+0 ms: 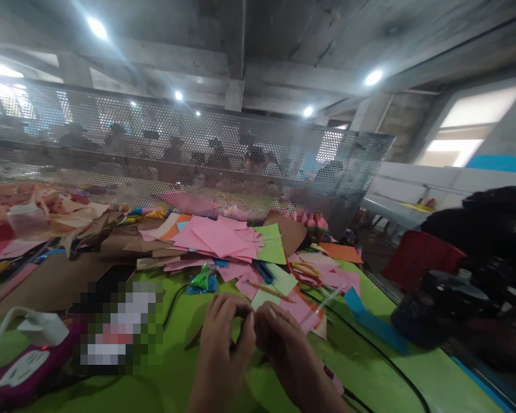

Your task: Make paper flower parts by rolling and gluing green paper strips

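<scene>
Low in the middle of the head view, my left hand is closed, thumb and fingers bent toward each other. My right hand is beside it with curled fingers, and the fingertips of both hands meet. Whatever they hold, if anything, is hidden behind the fingers. Just past them lie a pencil and a pale green paper. A small green item on blue wrapping sits beyond my left hand. Beside my right wrist is a pink device with a black cable.
A pile of pink paper sheets lies on the green table. Red-handled scissors are to the right. At left are a purple power strip, a charger and brown paper. A perforated metal screen stands behind; a person is at right.
</scene>
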`<state>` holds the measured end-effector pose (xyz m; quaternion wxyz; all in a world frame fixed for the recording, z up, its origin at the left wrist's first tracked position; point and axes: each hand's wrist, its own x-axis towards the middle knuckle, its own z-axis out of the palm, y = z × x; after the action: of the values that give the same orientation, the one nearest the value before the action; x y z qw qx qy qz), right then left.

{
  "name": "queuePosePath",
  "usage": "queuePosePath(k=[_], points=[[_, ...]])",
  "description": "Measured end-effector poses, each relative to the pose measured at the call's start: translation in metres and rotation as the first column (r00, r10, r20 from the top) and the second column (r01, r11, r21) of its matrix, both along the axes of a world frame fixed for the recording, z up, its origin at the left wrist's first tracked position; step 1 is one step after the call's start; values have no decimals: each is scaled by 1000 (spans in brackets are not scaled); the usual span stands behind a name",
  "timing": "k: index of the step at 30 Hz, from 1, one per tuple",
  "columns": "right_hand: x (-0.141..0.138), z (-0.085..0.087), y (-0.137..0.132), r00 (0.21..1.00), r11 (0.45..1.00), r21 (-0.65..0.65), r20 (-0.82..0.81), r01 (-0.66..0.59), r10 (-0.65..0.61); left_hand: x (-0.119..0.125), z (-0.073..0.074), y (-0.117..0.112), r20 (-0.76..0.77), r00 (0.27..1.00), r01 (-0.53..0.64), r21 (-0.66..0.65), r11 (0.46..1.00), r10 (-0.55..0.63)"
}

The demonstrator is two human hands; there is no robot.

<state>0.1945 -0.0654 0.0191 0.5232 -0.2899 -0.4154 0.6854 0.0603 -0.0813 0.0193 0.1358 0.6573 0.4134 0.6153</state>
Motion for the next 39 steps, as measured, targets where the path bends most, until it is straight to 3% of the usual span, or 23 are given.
queuePosePath(k=[3,7,12,19,24,28,39], points=[[0,3,0,996,997,-45,-66,-61,58,-1,-1,3,157,986,69,-136,988,-48],[0,2,1,993,994,-73,-98,-79,72,-1,-2,6,191,976,139,-194,971,-101],[0,0,6,998,999,-52,-60,4,-7,-2,-5,7,279,957,155,-235,960,-86],[2,-3,4,996,995,-48,37,87,-85,-7,-20,15,381,920,228,-319,920,-96],[-2,-2,1,993,998,-20,98,61,-58,-3,-22,16,577,816,270,-345,899,-24],[-5,-3,-2,997,998,-43,66,-41,43,-1,-15,13,641,766,269,-381,884,43],[-6,-5,-7,988,993,-27,104,-112,114,-8,-10,13,767,642,367,-318,874,10]])
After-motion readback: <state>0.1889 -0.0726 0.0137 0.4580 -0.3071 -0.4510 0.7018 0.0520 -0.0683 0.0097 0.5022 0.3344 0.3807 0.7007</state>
